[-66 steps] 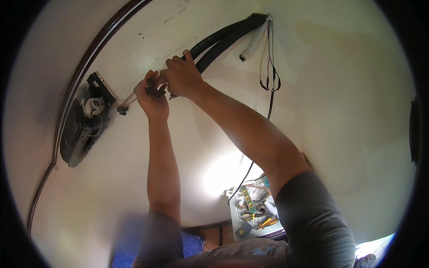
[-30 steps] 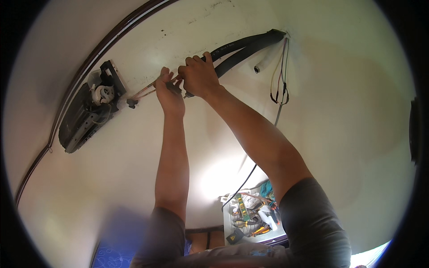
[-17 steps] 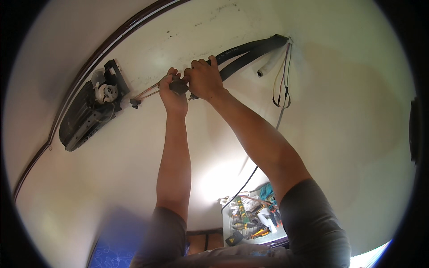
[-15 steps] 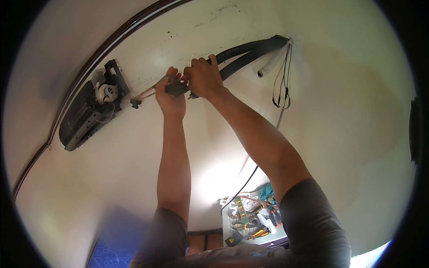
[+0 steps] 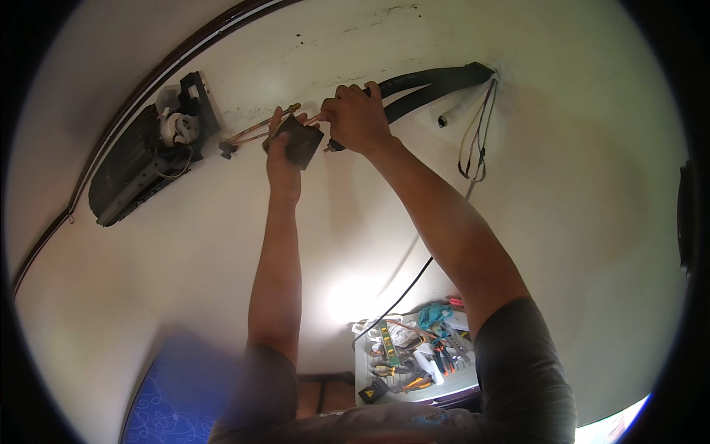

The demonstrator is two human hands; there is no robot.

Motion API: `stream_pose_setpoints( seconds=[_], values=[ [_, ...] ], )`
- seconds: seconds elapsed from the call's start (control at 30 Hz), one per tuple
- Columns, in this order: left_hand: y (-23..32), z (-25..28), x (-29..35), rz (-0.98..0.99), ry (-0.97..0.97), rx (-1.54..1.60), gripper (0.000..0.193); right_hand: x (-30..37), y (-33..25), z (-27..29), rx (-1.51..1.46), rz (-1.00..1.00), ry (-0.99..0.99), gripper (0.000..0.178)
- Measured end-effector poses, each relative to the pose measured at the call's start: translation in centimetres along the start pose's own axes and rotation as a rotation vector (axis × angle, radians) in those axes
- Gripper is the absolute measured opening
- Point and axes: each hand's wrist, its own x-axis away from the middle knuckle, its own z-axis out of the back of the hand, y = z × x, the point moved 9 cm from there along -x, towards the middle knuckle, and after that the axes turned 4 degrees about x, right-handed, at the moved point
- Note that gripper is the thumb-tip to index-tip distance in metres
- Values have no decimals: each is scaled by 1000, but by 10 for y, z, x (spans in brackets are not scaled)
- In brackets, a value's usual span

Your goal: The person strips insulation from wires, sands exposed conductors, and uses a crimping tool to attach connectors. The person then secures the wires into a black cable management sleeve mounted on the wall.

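My left hand is closed on a dark, flat square piece, possibly a sheet of sandpaper. It is held up beside the bare copper end of a pipe. My right hand wraps around the black foam-covered pipes, which run down from a hole in the wall. A second copper end pokes out below that hand. Thin copper tubes, one with a brass fitting, reach toward my left hand from the left. My left fingertips are partly hidden behind the square piece.
A black appliance housing with a white round part is mounted at left. Loose wires and a pale pipe stub hang at right. Below, a tray holds pliers, a level and other tools. A blue patterned surface lies lower left.
The dark piece has turned its broad face into view as my left hand shifted. The brass fitting and copper end now show between my hands. The view has moved slightly.
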Motion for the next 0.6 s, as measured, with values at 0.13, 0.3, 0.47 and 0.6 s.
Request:
stream_pose_setpoints(
  seconds=[0.13,0.3,0.47,0.6],
  values=[
    [-18,-11,-3,38,77,-292,72,1,2,-1,11,-10,41,11],
    [-18,-26,5,64,164,-501,82,2,0,0,16,-5,105,9],
    [-17,-40,6,80,243,-633,85,2,-1,-3,13,-27,76,9],
    [-21,-40,3,104,250,-618,85,1,1,-7,9,-61,12,9]
  ],
)
